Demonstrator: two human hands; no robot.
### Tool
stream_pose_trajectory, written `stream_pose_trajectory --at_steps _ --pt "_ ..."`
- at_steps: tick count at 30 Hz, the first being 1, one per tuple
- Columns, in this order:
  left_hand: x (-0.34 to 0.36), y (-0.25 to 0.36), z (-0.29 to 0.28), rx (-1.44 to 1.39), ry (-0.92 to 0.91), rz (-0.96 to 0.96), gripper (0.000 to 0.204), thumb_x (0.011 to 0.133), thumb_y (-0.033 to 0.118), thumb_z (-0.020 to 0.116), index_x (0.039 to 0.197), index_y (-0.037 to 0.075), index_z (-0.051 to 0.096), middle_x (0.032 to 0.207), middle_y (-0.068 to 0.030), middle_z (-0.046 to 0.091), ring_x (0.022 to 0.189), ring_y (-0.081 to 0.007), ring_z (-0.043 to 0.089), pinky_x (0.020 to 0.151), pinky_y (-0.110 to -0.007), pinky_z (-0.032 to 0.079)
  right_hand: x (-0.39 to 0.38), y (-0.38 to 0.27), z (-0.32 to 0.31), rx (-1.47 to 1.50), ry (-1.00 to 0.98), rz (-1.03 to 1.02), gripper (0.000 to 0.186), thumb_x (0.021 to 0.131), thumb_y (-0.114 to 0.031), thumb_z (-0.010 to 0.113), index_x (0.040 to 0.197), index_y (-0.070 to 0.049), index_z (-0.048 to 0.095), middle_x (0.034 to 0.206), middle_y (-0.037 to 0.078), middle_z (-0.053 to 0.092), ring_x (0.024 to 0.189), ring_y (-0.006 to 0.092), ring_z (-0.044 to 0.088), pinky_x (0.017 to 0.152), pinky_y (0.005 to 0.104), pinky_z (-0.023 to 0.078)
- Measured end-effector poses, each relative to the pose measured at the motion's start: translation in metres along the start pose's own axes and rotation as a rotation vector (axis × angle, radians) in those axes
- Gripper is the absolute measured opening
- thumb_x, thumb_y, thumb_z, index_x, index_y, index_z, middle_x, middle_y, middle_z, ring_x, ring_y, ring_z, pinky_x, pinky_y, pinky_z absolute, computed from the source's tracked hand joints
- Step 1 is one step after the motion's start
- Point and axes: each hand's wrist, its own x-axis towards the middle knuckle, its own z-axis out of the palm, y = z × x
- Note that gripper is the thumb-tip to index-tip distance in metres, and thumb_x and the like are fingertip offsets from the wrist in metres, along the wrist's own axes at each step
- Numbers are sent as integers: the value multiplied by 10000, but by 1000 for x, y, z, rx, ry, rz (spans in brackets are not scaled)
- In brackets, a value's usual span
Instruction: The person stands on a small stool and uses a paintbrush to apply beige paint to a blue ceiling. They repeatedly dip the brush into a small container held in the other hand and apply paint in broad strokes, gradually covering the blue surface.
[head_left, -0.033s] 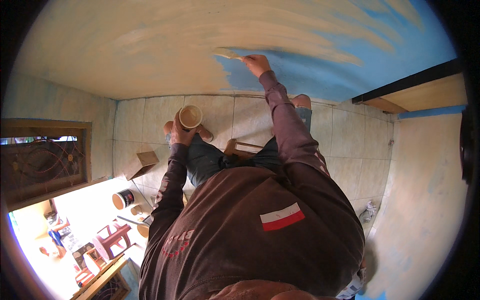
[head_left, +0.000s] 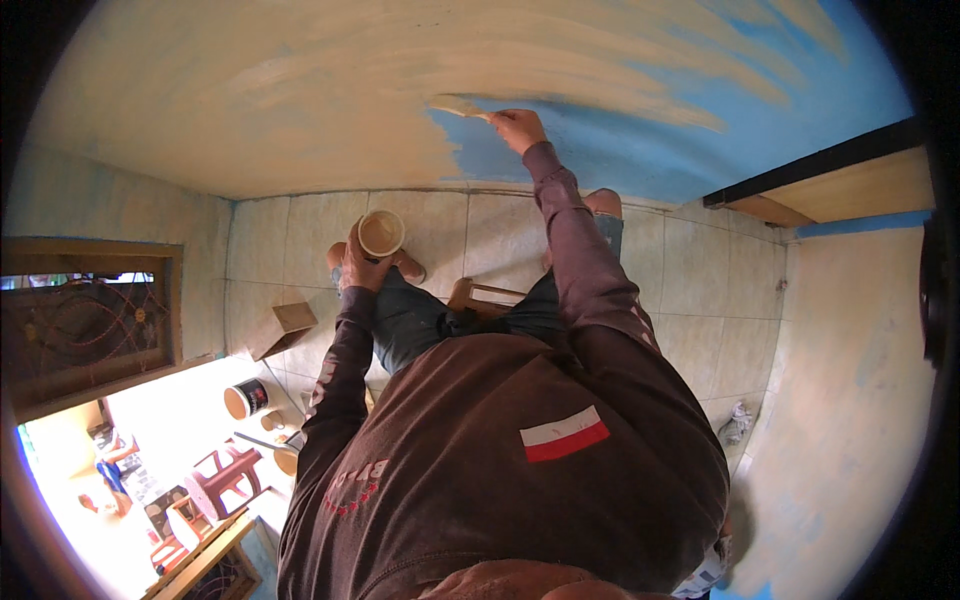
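Observation:
My right hand (head_left: pixel 519 130) is closed round the handle of a paintbrush (head_left: pixel 458 105), reaching forward to the wall. The brush's bristles, coated in cream paint, lie against the wall (head_left: pixel 300 80) where cream paint meets a bare blue patch (head_left: pixel 560 140). Lower down on the left, my left hand (head_left: pixel 362 262) grips a small round tub (head_left: pixel 381 234) of cream paint over my knee. Its fingers wrap round the tub's side and are partly hidden by it.
A wooden stool (head_left: pixel 485 297) shows between my legs on the tiled floor (head_left: pixel 690 280). To the left stand a brown box (head_left: pixel 285 330) and a paint bucket (head_left: pixel 247 398). Chairs (head_left: pixel 225 482) and a person (head_left: pixel 112 470) appear beyond the doorway. A dark-edged ledge (head_left: pixel 820 165) juts out at right.
My right hand and the paintbrush have shifted very slightly to the right along the wall. The left hand and the tub stay where they were.

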Motion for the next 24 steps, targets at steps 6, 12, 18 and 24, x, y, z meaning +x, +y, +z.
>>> stream_pose_trajectory --at_steps 6,12,18,24 --pt "4 -12 7 10 2 41 940 676 285 888 1444 46 400 1342 -201 578 1245 -349 569 1009 -427 482 -13 16 -61 57 50 44 283 923 -305 698 955 -32 765 658 -43 545 539 53 431 449 245 302" --pt "4 -13 9 22 -10 48 948 677 297 890 1447 46 397 1338 -194 584 1248 -352 564 1010 -440 479 -40 21 -122 180 122 139 254 913 -275 715 948 -25 747 657 -47 533 539 46 417 452 243 289" --pt "3 -3 4 -2 -23 63 958 670 330 902 1442 53 407 1332 -192 590 1244 -348 566 1012 -434 477 -56 42 -172 199 195 168 237 918 -281 713 918 -48 751 655 -63 526 533 37 415 446 235 277" --pt "2 6 3 31 -25 10 963 650 347 917 1426 51 429 1318 -178 603 1219 -335 578 998 -430 480 -67 68 -222 166 283 186 227 914 -285 713 917 -63 757 647 -68 524 513 28 402 443 223 278"
